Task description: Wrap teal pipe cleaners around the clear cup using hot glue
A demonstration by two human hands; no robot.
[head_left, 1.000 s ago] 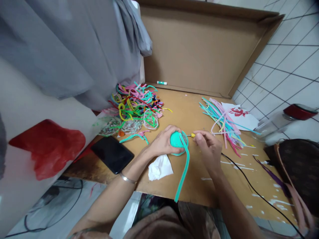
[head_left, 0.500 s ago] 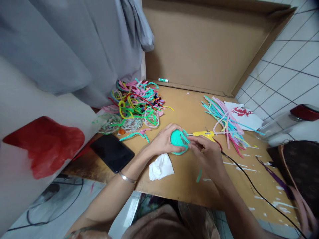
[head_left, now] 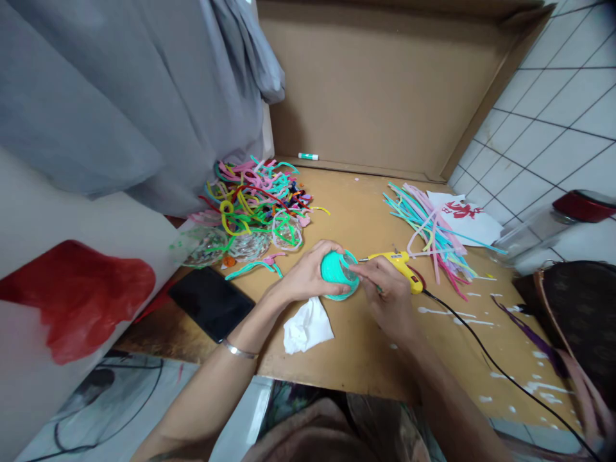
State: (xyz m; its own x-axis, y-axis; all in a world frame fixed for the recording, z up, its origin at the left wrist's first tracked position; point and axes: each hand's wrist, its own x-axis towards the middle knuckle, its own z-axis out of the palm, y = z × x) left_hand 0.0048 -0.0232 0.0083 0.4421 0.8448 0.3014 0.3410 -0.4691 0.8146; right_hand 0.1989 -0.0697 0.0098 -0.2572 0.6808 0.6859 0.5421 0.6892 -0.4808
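Note:
My left hand (head_left: 310, 273) is wrapped round a small round cup-like form (head_left: 333, 276) covered in wound turquoise pipe cleaner. Its open mouth, tilted toward the right, shows a clear inside. At that rim, the index finger of my right hand (head_left: 387, 289) presses on the turquoise edge. The other fingers of this hand are curled, with a bit of green pipe cleaner (head_left: 380, 289) showing between them. Just behind the right hand lies a yellow hot glue gun (head_left: 397, 262), its nozzle pointing left near the cup. A crumpled white tissue (head_left: 308, 326) lies below the left hand.
Tangled colourful pipe cleaners (head_left: 260, 192) are heaped at the back left, before clear plastic pieces (head_left: 250, 244). A black phone (head_left: 212, 303) lies left. Straight pipe cleaners (head_left: 433, 224), a clear bottle (head_left: 534, 231) and a brown bag (head_left: 577, 321) are right. Cardboard (head_left: 375, 90) stands behind.
My right hand has turned, its index finger now on the cup's rim. The green strip that showed below this hand is now up between its fingers. The view has shifted slightly.

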